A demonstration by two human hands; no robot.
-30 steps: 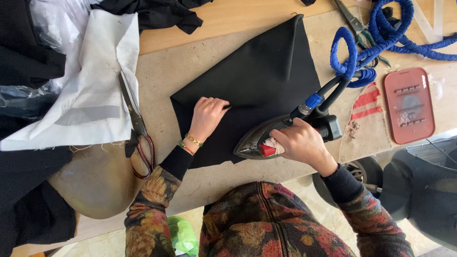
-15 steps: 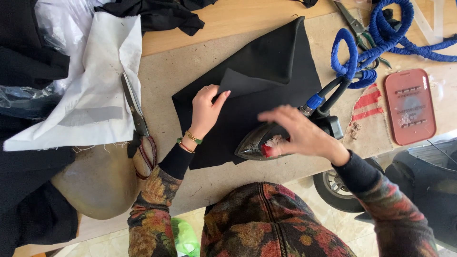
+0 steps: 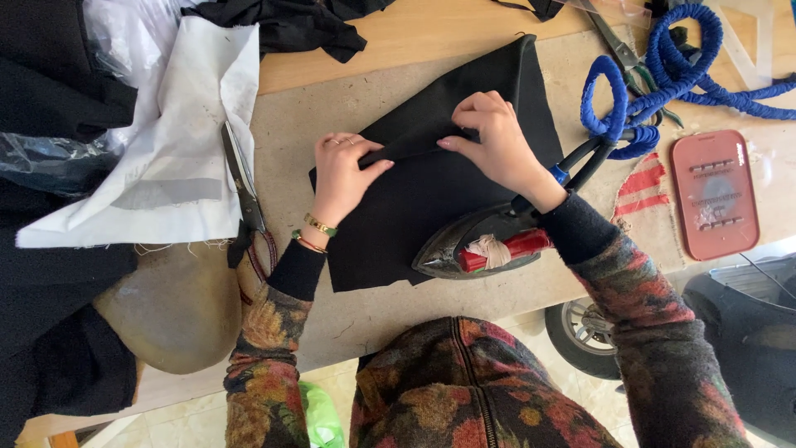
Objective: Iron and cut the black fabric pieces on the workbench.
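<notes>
We've let go of the iron; right hand moved up to the cloth, now pinching its fold w/ left hand. Iron sits alone.

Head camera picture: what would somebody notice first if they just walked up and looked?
Probably the two hands in the middle: the left hand and right hand pinch a fold in the black cloth on the table. Just below the right wrist rests a dark iron with a red handle. The bright blue cord coils at the top right.

Bright even daylight, soft shadows, sharp focus, slight edge distortion
</notes>
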